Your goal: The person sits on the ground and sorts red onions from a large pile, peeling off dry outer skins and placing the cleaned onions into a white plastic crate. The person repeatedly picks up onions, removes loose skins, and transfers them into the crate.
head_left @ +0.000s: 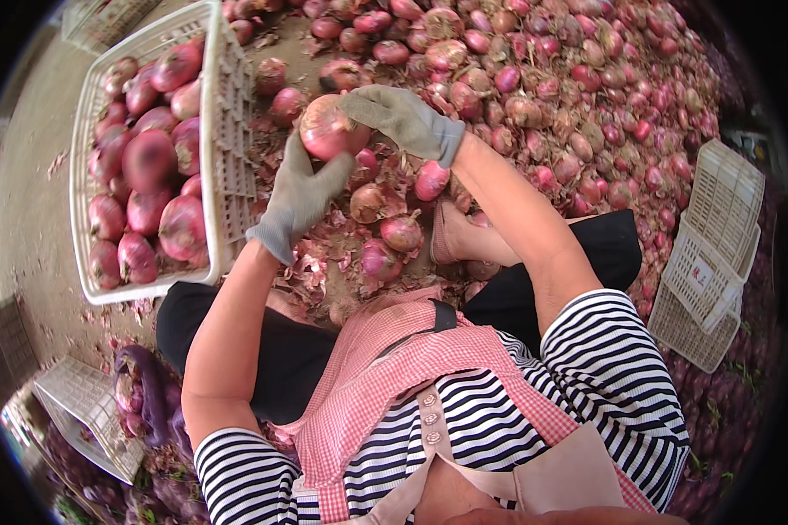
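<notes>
Both my hands wear grey-beige knit work gloves. A large red onion (322, 130) with loose papery skin sits between them. My left hand (300, 190) cups it from the near left side, thumb stretched along its underside. On its right end, the fingers of my right hand (397, 121) pinch at the onion, and their tips are partly hidden. Left of the hands stands a white slatted plastic crate (233, 141) filled with red onions (182, 226). Beneath the hands, several loose onions (400, 231) lie among shed skins (308, 266) on the floor.
A broad heap of red onions (565, 105) spreads ahead and to the right. Plastic crates (702, 262) lie tipped at the right. Behind on the left are another crate (95, 410) and a purple mesh bag (151, 394) of onions. My bent legs flank the skins.
</notes>
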Motion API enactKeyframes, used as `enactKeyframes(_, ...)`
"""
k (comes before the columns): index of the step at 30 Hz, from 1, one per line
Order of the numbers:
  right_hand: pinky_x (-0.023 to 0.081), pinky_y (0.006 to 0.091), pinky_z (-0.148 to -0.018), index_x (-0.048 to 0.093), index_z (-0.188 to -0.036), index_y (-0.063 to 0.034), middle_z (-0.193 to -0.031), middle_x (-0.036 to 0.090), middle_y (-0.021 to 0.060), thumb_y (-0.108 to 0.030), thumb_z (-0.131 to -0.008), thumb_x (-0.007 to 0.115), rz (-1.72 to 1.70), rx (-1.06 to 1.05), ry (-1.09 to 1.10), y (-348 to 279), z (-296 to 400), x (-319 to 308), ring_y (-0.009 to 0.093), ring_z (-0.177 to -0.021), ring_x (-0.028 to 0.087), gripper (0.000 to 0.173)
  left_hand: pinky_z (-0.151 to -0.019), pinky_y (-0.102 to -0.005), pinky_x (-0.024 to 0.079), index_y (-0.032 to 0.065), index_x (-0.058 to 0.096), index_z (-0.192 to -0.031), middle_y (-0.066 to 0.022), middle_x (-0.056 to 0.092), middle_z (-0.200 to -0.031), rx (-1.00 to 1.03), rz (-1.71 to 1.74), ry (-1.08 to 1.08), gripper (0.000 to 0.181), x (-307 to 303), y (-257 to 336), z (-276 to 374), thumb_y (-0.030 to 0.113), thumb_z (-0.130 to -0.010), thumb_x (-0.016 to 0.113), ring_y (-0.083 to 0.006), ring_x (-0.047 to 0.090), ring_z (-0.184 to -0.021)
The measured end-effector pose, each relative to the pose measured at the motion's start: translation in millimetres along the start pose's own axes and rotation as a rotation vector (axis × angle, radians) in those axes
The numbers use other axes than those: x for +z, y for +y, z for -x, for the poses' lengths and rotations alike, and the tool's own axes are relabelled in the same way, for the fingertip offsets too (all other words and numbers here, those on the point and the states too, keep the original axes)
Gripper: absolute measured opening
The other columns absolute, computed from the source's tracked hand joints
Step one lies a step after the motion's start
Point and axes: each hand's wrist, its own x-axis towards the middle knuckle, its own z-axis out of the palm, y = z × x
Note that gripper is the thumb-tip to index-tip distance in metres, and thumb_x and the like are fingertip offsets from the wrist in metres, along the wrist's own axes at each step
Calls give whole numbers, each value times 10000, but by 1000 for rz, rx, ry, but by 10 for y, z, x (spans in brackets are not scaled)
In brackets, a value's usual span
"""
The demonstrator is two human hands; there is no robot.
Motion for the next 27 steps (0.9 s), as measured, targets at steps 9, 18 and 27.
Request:
enactKeyframes(9, 519, 244, -580, 636, -1059, -23, -806, 642, 19, -483, -942, 688, 402, 176, -278, -1185, 227, -17, 79, -667, 634, 478, -886, -298, 546, 105, 463, -1476, -33, 638, -1304, -129, 712, -328, 575, -216, 422, 181, 267, -963, 667, -155, 635, -1142)
enactKeyframes(18, 504, 327, -747, 620, -1231, -53, -963, 657, 59, -414, -914, 705, 801, 96, -121, -1282, 658, -254, 157, -859, 607, 488, -986, -355, 540, 105, 332, -1559, -62, 521, -1452, -15, 465, -400, 744, -136, 537, 198, 248, -933, 707, -213, 576, -1266)
enactKeyframes(27, 499, 305, -928, 622, -1306, -42, -1123, 681, 75, -268, -958, 682, 425, -47, -269, -944, 444, -12, 140, -1058, 616, 420, -986, -310, 538, 69, 359, -1543, -42, 523, -1445, -72, 439, -426, 667, -11, 506, 369, 244, -981, 674, -160, 546, -1277)
